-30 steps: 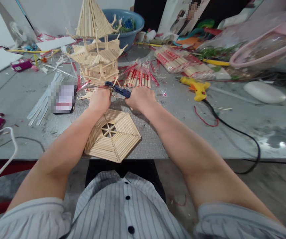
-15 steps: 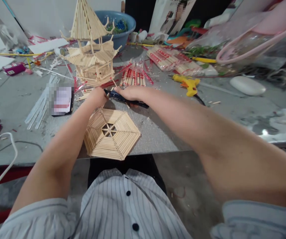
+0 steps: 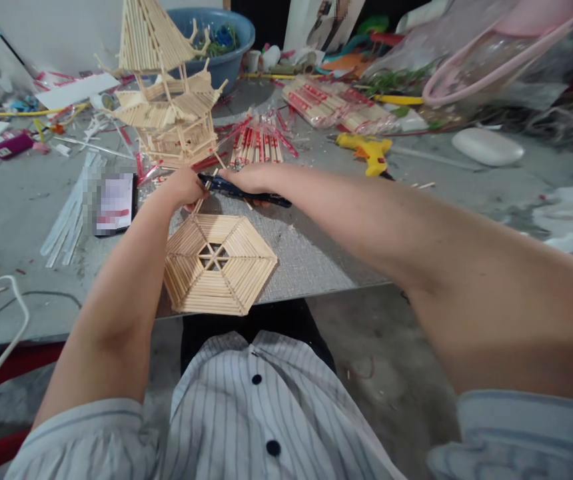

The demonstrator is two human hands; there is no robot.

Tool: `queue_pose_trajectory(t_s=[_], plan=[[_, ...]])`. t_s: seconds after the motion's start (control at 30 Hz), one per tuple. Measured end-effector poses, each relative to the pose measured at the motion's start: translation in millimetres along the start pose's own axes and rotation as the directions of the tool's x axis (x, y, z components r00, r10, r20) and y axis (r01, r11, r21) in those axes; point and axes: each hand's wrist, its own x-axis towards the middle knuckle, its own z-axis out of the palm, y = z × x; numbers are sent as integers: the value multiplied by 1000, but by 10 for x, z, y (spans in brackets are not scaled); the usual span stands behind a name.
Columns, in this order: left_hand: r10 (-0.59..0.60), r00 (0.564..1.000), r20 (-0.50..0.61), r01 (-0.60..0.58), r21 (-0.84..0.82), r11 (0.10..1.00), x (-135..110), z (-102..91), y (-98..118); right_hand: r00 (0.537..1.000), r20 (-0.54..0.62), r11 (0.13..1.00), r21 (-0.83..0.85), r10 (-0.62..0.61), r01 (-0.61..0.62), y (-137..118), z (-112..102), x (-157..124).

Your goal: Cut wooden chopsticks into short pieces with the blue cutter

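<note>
My left hand (image 3: 185, 187) is closed on a thin wooden stick (image 3: 211, 180) beyond the hexagonal stick panel (image 3: 239, 267). My right hand (image 3: 247, 179) wraps round a dark long-handled tool that looks like cutters (image 3: 277, 199). The tool's front end meets the stick beside my left fingers; the exact contact is too small to make out. Flat on the table near its front edge, the panel has a spoked opening at its middle. Just past my hands stands a tiered pagoda model (image 3: 174, 110) built from the same sticks.
A phone (image 3: 115, 202) and clear glue sticks (image 3: 74, 207) lie left of my left arm. Wrapped chopsticks (image 3: 256, 143) sit behind my hands. A yellow glue gun (image 3: 369, 152) and a white oval object (image 3: 487, 147) are to the right. A blue basin (image 3: 234, 53) stands behind the pagoda.
The whole view has shifted slightly, so things on the table appear a little further left and higher. Both hands keep their hold on the stick and the tool.
</note>
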Motion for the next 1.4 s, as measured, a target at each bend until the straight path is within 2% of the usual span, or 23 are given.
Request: queue_pose_trajectory(t_s=[0.23, 0.37, 0.57, 0.73, 0.83, 0.97, 1.1, 1.2, 1.3, 1.4], plan=[[29, 999, -16, -28, 33, 999, 29, 5, -22, 999, -34, 1000, 11, 16, -15, 2, 2, 13], [-10, 1000, -16, 11, 15, 1000, 0, -4, 30, 999, -26, 999, 16, 32, -32, 2, 6, 12], [-42, 999, -16, 42, -9, 999, -16, -28, 18, 994, -103, 999, -37, -37, 33, 70, 76, 77], [-2, 999, -41, -5, -176, 984, -25, 17, -63, 996, -82, 999, 24, -38, 40, 111, 86, 61], [-63, 996, -57, 42, -317, 947, -38, 50, -97, 998, -56, 984, 180, -4, 14, 159, 78, 60], [-142, 989, -29, 103, -550, 829, -71, 54, -147, 990, 139, 881, 466, 13, -77, 266, 70, 112], [-183, 982, -36, 117, -646, 754, -117, 19, -182, 951, 295, 776, 620, -97, -113, 403, 27, 168], [-229, 970, -82, 115, -676, 728, -138, 0, -193, 921, 343, 712, 693, -183, -116, 526, -36, 183], [-291, 947, -132, 114, -713, 692, -140, 1, -201, 915, 351, 656, 742, -201, -140, 646, -107, 162], [-322, 936, -145, 120, -726, 677, -126, 20, -213, 905, 361, 553, 812, -226, -186, 723, -145, 129]])
